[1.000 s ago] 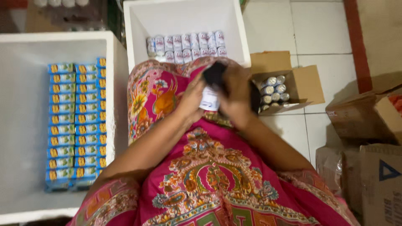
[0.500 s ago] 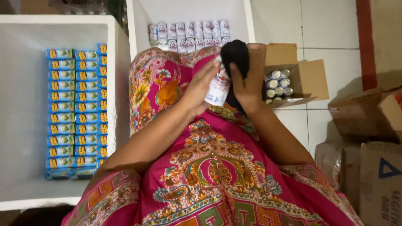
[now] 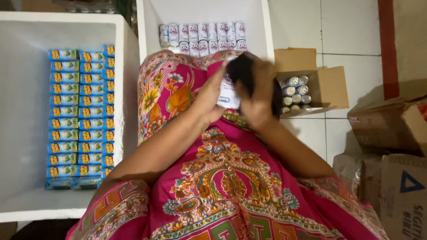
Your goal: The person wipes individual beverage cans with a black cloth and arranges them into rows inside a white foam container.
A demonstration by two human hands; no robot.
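Note:
Over my pink patterned lap, my left hand (image 3: 208, 98) grips a small white can (image 3: 227, 94) by its side. My right hand (image 3: 257, 95) presses a dark cloth (image 3: 241, 70) against the can's top and far side. Both hands are held just in front of a white foam box (image 3: 267, 26) that has two rows of similar white cans (image 3: 202, 37) along its near wall. The lower part of the held can is hidden by my fingers.
A larger white foam box (image 3: 26, 133) at my left holds stacked rows of blue cartons (image 3: 80, 115). An open cardboard box (image 3: 329, 86) with several silver-topped cans (image 3: 294, 91) sits on the tiled floor at my right. More cardboard boxes (image 3: 391, 169) stand at the far right.
Both hands with the can and cloth have lifted away from my lap toward the can-filled foam box. The cloth has shifted from the can's right side to over its top.

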